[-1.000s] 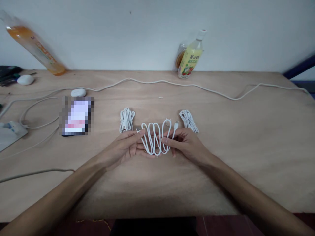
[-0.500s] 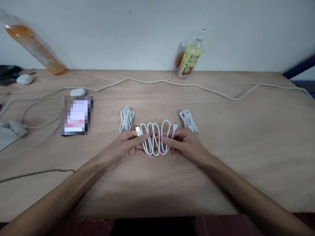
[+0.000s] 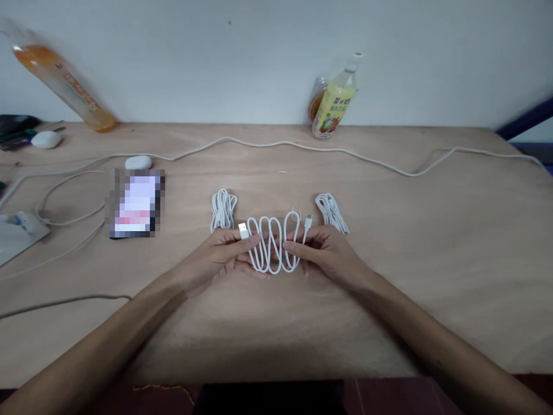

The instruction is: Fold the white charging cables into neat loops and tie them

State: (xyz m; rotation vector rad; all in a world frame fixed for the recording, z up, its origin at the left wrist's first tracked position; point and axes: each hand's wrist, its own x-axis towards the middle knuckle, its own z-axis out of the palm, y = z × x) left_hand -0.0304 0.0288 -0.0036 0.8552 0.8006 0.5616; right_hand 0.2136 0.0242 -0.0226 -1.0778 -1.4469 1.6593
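A white USB cable (image 3: 272, 245), folded into several loops, is held in front of me above the table. My left hand (image 3: 228, 251) pinches its left loops, thumb on top, with the USB-A plug (image 3: 242, 230) sticking up beside the thumb. My right hand (image 3: 322, 251) grips the right loops; the smaller plug (image 3: 308, 222) points up there. A thin wire tie (image 3: 295, 214) shows at the top of the right loop. Behind my left hand lies one bundled white cable (image 3: 223, 208), and behind my right hand lies another bundled white cable (image 3: 331, 212). Some fingers are hidden under the loops.
A phone (image 3: 137, 204) with a blurred screen lies at left, near a white case (image 3: 138, 162). A long white cord (image 3: 285, 143) crosses the table (image 3: 432, 259). An orange drink bottle (image 3: 64, 86) and a yellow drink bottle (image 3: 334, 101) stand by the wall.
Almost nothing differs. Both hands keep hold of the looped cable in the same place; the view has shifted very slightly.
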